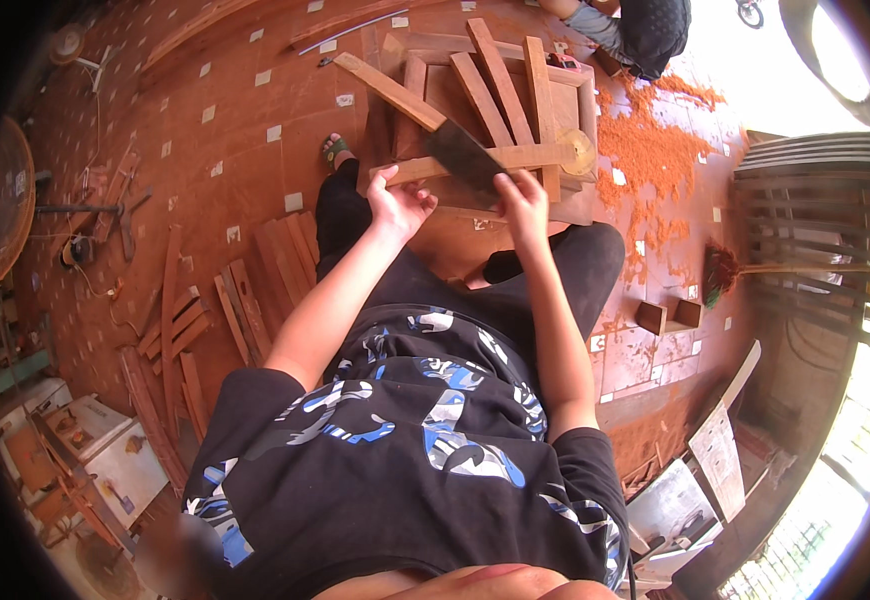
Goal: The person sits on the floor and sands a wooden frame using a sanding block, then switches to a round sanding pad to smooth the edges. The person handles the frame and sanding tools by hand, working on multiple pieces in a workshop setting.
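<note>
A wooden strip lies crosswise over a low wooden bench. My left hand is at its left end, thumb against the wood and the other fingers curled below. Across the strip slants a dark flat blade, in line with a long pale wooden handle that points to the far left. My right hand is closed on the blade's near end. Further strips lie lengthwise on the bench beyond. A round yellowish piece sits at the crosswise strip's right end.
Orange shavings cover the floor at right, near another person. A broom and a small open box lie at right. Stacked boards are by my left side; a standing fan is at far left.
</note>
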Action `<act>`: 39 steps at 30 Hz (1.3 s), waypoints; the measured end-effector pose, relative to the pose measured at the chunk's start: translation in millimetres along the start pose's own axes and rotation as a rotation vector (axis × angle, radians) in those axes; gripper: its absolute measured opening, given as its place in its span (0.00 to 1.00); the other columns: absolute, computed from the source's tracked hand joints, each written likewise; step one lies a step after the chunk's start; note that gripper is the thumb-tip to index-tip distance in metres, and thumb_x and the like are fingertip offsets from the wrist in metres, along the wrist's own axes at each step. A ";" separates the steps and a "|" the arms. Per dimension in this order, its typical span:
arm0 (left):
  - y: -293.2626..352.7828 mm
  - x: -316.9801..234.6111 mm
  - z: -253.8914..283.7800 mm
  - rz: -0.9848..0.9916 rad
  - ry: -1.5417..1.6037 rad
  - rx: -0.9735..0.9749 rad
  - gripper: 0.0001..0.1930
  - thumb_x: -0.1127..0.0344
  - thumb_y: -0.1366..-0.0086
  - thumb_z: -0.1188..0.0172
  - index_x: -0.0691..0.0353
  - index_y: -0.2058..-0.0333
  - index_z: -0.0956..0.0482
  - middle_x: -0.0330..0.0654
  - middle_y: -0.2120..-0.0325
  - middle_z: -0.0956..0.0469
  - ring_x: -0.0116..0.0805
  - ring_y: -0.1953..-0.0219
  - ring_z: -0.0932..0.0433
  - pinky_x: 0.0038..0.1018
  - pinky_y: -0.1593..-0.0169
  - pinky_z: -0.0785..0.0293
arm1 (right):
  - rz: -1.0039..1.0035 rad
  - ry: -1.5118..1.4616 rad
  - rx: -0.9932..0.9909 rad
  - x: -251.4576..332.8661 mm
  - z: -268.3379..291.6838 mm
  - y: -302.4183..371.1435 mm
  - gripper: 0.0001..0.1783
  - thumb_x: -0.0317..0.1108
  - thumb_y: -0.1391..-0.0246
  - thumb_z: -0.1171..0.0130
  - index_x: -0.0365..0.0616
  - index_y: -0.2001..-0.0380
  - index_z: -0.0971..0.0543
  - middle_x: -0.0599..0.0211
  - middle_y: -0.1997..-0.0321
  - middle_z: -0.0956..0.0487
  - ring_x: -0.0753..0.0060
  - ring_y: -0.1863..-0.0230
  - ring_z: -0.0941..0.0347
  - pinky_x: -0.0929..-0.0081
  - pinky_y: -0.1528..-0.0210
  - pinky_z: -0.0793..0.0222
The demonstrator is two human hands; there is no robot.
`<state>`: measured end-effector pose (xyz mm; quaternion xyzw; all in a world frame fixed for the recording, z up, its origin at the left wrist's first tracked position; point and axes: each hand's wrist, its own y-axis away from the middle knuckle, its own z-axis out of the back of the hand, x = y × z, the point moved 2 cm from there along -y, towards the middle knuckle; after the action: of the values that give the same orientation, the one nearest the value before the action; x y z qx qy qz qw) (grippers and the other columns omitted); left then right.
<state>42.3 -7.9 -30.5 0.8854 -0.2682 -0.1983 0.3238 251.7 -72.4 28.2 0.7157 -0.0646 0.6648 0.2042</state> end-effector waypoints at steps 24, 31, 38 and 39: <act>2.9 0.3 -2.1 -0.015 -0.034 0.010 0.21 0.49 0.40 0.42 0.59 0.57 0.24 0.40 0.67 0.27 0.35 0.71 0.32 0.38 0.59 0.31 | -0.104 0.074 0.131 -9.3 -15.4 7.9 0.10 0.33 0.36 0.37 0.41 0.67 0.26 0.67 0.78 0.23 0.80 0.79 0.28 0.77 0.78 0.35; 2.9 0.4 -2.1 -0.045 -0.046 0.000 0.21 0.49 0.40 0.41 0.59 0.57 0.25 0.41 0.67 0.27 0.36 0.72 0.32 0.38 0.58 0.31 | -0.071 -0.163 -0.157 0.8 30.9 -8.8 0.08 0.31 0.37 0.36 0.41 0.69 0.23 0.69 0.78 0.23 0.79 0.80 0.28 0.79 0.76 0.35; 3.3 1.0 -3.7 -0.041 -0.042 -0.009 0.23 0.48 0.41 0.40 0.61 0.55 0.26 0.45 0.65 0.25 0.37 0.72 0.33 0.37 0.58 0.32 | 0.056 -0.208 -0.406 -6.6 56.8 -10.8 0.08 0.31 0.31 0.42 0.44 0.66 0.26 0.67 0.74 0.19 0.82 0.78 0.28 0.81 0.73 0.31; 3.6 0.9 -3.7 -0.045 -0.049 -0.009 0.24 0.48 0.41 0.40 0.61 0.55 0.26 0.45 0.65 0.25 0.37 0.72 0.33 0.37 0.59 0.32 | 0.053 -0.203 -0.393 -5.7 52.0 -9.3 0.07 0.31 0.31 0.43 0.44 0.66 0.26 0.66 0.74 0.19 0.82 0.79 0.29 0.81 0.73 0.31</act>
<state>43.7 -9.0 -25.6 0.8845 -0.2553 -0.2284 0.3166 302.5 -84.7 18.9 0.7235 -0.2320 0.5689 0.3147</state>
